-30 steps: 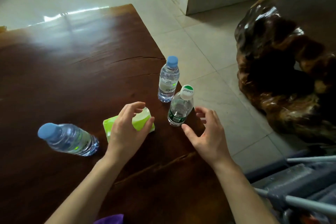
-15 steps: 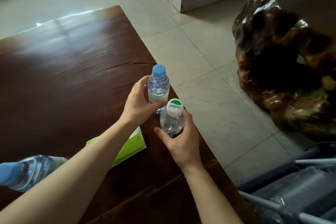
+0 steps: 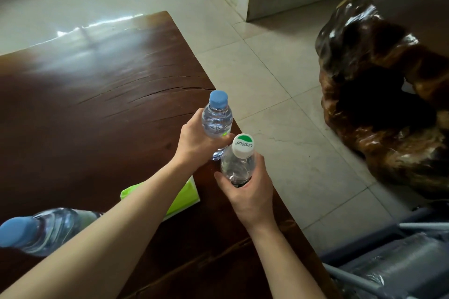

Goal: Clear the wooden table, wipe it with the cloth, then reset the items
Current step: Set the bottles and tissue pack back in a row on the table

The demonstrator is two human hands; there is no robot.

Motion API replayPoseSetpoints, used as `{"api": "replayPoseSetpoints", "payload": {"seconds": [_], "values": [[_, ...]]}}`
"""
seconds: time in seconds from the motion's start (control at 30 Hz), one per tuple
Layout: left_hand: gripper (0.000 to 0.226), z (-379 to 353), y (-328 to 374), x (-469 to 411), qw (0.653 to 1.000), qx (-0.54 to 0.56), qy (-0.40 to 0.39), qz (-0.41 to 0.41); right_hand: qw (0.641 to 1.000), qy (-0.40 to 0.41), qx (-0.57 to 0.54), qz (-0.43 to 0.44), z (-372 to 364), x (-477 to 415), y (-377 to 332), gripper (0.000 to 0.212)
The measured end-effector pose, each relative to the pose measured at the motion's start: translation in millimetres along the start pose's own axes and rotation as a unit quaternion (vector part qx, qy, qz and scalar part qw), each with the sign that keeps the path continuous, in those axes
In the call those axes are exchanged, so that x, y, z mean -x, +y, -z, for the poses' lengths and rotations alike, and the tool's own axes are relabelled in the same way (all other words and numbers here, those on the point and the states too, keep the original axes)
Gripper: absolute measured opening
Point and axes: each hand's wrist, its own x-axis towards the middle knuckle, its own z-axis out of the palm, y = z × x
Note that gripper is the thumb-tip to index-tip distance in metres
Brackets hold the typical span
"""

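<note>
Clearing the wooden table: you've got a bottle in each hand near its right edge.
Green pack and a lying bottle remain down. Left hand wraps the blue-cap bottle, right hand wraps the white-cap bottle; they nearly touch, so lifting together could knock one loose onto the tiles.

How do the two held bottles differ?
The left hand grips the far bottle, which has a plain blue cap. The right hand grips the near bottle, which has a wider white cap with a green mark. Both are clear plastic and upright.
</note>
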Motion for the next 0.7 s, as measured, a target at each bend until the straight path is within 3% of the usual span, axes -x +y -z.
{"api": "replayPoseSetpoints", "payload": {"seconds": [0.37, 0.5, 0.7], "values": [[0.053, 64.0, 61.0, 79.3, 0.988, 0.07, 0.111, -0.076, 0.996, 0.037, 0.022, 0.076, 23.3, 7.5, -82.7, 0.06], [0.057, 87.1, 63.3, 137.7, 0.981, 0.053, 0.149, -0.116, 0.996, 0.012, 0.012, 0.084, 31.1, 35.6, -112.2, 0.066], [0.055, 127.6, 33.1, 231.1, 0.979, 0.004, 0.19, -0.076, 0.998, -0.046, 0.028, 0.029, 27.0, 100.2, -127.7, 0.077]]}}
